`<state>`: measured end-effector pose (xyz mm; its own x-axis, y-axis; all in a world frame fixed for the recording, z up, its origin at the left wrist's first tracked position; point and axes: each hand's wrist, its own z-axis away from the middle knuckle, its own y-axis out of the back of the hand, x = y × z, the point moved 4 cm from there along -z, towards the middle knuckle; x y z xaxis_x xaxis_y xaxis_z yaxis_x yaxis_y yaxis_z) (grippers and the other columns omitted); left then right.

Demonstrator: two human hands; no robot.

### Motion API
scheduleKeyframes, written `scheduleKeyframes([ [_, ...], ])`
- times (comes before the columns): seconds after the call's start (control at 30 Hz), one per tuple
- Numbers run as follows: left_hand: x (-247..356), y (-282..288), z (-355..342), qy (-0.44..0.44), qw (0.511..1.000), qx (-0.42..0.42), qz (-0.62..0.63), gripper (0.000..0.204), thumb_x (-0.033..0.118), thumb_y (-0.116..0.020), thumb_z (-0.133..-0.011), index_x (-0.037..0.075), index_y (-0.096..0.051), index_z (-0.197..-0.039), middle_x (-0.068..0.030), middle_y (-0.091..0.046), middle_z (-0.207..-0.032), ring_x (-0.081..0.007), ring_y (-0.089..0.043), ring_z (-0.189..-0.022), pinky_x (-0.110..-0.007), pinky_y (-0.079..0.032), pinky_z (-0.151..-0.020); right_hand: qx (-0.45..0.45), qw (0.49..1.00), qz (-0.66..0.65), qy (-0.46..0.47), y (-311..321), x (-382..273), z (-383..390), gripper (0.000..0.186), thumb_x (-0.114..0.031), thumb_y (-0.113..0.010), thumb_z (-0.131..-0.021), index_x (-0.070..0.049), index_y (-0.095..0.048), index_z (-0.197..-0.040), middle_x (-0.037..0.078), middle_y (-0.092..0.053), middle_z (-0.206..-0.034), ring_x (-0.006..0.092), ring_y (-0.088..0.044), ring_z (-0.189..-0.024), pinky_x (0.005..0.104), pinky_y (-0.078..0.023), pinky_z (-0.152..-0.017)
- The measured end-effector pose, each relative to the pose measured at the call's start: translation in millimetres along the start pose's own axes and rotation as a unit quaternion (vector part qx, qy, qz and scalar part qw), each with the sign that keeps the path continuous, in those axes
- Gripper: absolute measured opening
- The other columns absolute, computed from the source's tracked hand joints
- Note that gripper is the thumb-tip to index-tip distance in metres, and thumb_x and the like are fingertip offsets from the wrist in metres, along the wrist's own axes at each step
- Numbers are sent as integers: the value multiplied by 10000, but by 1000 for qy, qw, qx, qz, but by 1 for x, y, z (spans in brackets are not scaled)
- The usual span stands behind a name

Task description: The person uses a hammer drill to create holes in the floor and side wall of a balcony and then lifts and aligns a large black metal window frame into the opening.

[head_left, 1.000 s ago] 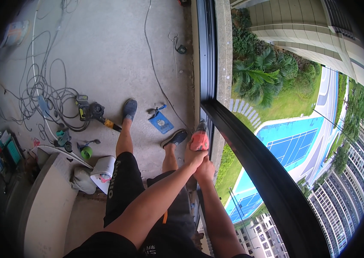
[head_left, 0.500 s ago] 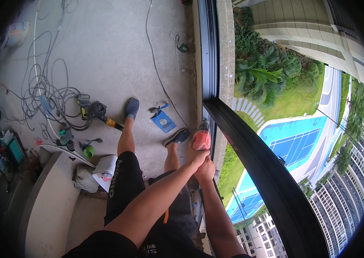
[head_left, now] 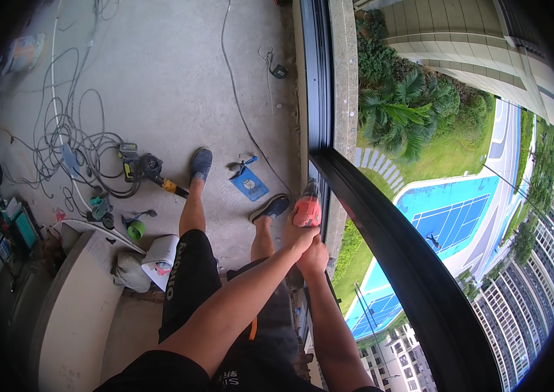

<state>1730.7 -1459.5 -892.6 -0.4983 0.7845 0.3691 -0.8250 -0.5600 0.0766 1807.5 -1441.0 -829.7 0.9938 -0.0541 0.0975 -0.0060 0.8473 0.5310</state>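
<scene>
A red and dark power drill is held in both my hands, low beside the black window frame. My left hand is closed around the back of the drill, that arm reaching across from the lower left. Just below it, my right hand grips the same tool, its fingers wrapped round the handle. The dark nose of the drill points away from me, along the inner side of the frame. Its tip, and whatever it touches, cannot be made out.
A thick black frame bar slants past my right, with a long drop outside. By my feet lie a blue pouch, a thin cable and a yellow and black power tool. Tangled cords spread at left, near a low wall.
</scene>
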Motion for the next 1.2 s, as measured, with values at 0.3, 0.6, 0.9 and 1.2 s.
scheduleKeyframes([
  [0.3,-9,-3,-2,-14,1000,15,-8,809,145,-867,-689,65,-554,-1431,-98,-699,-1197,-226,-685,-1046,-351,-562,-915,-10,1000,9,-5,4,0,0,556,-349,-757,-849,28,-523,-1184,242,-745,-1025,408,-749,-951,487,-615,-824],
  [0.6,-14,-1,-5,22,1000,7,-4,792,126,-862,-694,85,-570,-1429,-100,-706,-1209,-214,-695,-1046,-347,-574,-897,-3,1000,5,-1,6,-3,4,530,-359,-746,-859,15,-541,-1172,251,-746,-1036,417,-739,-997,498,-602,-854],
  [0.9,-17,6,10,17,999,-31,42,918,216,-890,-648,98,-513,-1477,-178,-656,-1369,-330,-652,-1234,-392,-511,-1058,50,998,-27,23,11,-5,32,433,-368,-710,-887,-1,-612,-1093,269,-747,-1026,442,-732,-988,518,-589,-862],
  [1.2,1,29,47,43,994,-43,94,877,146,-910,-664,69,-521,-1447,-154,-657,-1320,-294,-663,-1160,-388,-534,-989,90,992,-49,66,21,-7,70,377,-319,-670,-903,20,-641,-1063,270,-749,-993,441,-735,-946,515,-588,-836],
])
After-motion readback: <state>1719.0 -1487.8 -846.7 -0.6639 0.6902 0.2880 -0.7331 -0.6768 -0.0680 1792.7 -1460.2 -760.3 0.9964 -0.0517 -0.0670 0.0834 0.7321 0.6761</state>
